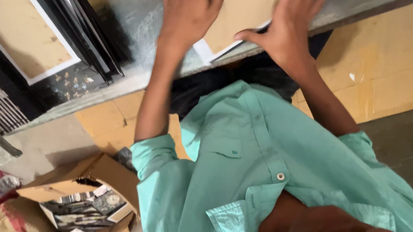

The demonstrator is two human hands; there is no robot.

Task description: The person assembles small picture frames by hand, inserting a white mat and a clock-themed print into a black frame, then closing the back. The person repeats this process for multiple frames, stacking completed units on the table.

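While both hands lie flat on the brown board (242, 10) with its white edge, I judge the work as just getting going: the board sits on the grey table (151, 32), one corner past the table's edge, not lifted. My left hand (191, 11) presses on its left part, fingers spread and straight. My right hand (292, 18) covers the right part, fingers apart, thumb hooked under the near edge. Black frames (87, 32) lean further left.

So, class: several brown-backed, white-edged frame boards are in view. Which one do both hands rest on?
The board lying flat on the grey worktop, under the left hand and right hand. Another lies untouched further left.
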